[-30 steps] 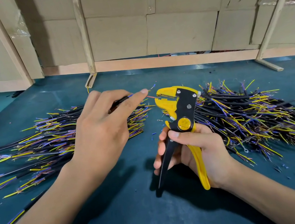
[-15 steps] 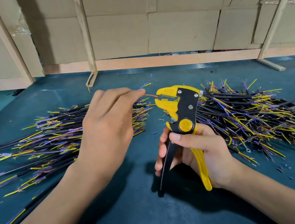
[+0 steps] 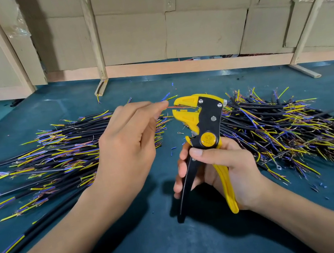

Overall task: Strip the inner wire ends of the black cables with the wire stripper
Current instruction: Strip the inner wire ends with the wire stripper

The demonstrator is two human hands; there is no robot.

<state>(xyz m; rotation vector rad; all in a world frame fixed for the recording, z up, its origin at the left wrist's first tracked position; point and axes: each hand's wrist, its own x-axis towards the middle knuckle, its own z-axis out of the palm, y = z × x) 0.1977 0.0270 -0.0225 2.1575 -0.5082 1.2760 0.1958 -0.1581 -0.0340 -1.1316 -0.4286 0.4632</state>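
My right hand (image 3: 226, 167) grips the handles of a yellow and black wire stripper (image 3: 203, 124), held upright above the table with its jaws pointing left. My left hand (image 3: 129, 146) pinches a black cable whose body is mostly hidden by the hand. A thin red inner wire (image 3: 175, 107) runs from my left fingertips into the stripper's jaws. Blue and yellow inner wires (image 3: 167, 97) of the same cable stick up past the fingers. One pile of black cables (image 3: 55, 155) lies left of my hands, another pile (image 3: 291, 126) lies to the right.
The table (image 3: 182, 246) has a dark teal cover. Small bits of cut insulation (image 3: 320, 188) lie scattered on it, mostly at the right. A black cable (image 3: 24, 236) lies under my left forearm. Wooden frames (image 3: 96, 49) and cardboard sheets stand along the back edge.
My left hand has moved the cable end rightward and slightly up, so the red wire now sits inside the stripper's jaws. The right hand and stripper have hardly moved.
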